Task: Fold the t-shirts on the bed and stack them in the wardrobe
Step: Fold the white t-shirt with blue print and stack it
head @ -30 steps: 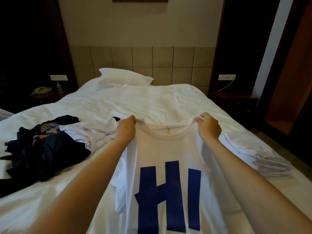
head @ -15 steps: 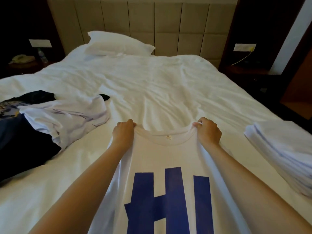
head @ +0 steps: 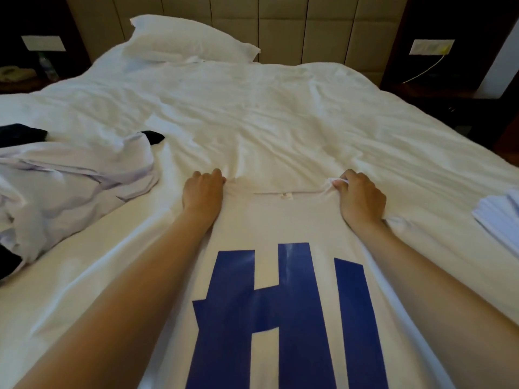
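Where your forearms reach out from the bottom of the view, a white t-shirt point(head: 280, 220) lies spread front-up on the bed point(head: 280, 122) between them, its large blue print point(head: 292, 304) nearest you and its collar pointing toward the headboard. Your hands are set well apart, one at each shoulder of the shirt. Your left hand point(head: 202, 192) rests knuckles-up at the left end of the collar, fingers curled over the fabric edge and gripping it. Your right hand point(head: 361, 197) pinches a small bunch of white cloth at the right end of the collar, the fabric showing between thumb and fingers. The collar runs nearly flat between the two, with a small label at its middle.

To your left, a loose heap of unfolded white shirts point(head: 70, 178) lies crumpled on the sheet, with a dark garment point(head: 19, 133) showing behind and beneath it. At the right edge, a stack of folded white shirts point(head: 500, 217) sits on the bed, partly cut off by the frame.

Beyond your hands the sheet is rumpled. A white pillow point(head: 185, 40) lies at the far end against the padded headboard point(head: 309, 23). On the right wall a socket panel point(head: 431, 46) has a cable hanging from it. On the dim left side there is a wall plate point(head: 43, 43), a bottle point(head: 46, 66) and a telephone point(head: 14, 73).
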A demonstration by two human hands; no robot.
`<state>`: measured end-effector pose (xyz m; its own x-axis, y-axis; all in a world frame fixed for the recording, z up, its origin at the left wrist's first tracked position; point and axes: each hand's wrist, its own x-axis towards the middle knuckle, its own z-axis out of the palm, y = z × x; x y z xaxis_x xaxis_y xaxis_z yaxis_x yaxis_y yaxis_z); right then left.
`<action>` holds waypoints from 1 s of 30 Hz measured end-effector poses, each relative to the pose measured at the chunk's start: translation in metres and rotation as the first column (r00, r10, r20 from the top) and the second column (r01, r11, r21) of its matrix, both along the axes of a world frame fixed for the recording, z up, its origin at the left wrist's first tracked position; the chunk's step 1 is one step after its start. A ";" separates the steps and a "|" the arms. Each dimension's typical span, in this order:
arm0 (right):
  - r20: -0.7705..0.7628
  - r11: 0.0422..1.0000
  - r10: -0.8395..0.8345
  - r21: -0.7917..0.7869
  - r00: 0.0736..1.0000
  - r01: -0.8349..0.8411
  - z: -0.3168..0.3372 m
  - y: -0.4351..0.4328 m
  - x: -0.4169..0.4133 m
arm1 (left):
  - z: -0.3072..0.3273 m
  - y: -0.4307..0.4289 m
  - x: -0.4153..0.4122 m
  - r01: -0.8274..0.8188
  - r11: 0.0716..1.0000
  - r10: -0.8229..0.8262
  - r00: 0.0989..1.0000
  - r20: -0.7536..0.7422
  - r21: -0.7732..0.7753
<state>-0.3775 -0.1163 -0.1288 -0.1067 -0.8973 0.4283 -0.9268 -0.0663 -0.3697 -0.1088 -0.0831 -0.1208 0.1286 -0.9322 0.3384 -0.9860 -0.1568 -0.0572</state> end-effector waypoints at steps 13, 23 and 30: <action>-0.049 0.993 0.025 -0.118 0.998 -0.031 -0.004 -0.066 0.013 | -0.013 -0.052 0.019 -0.032 0.961 -0.030 0.976 -0.218 -0.274; -0.007 0.993 -0.008 -0.118 1.000 0.007 -0.009 -0.064 0.014 | -0.017 -0.058 0.023 -0.103 0.941 0.005 0.957 -0.291 -0.324; -0.200 0.997 -0.024 0.068 0.980 0.038 -0.012 -0.069 0.016 | -0.019 -0.062 0.020 -0.068 0.991 0.074 0.996 0.046 -0.115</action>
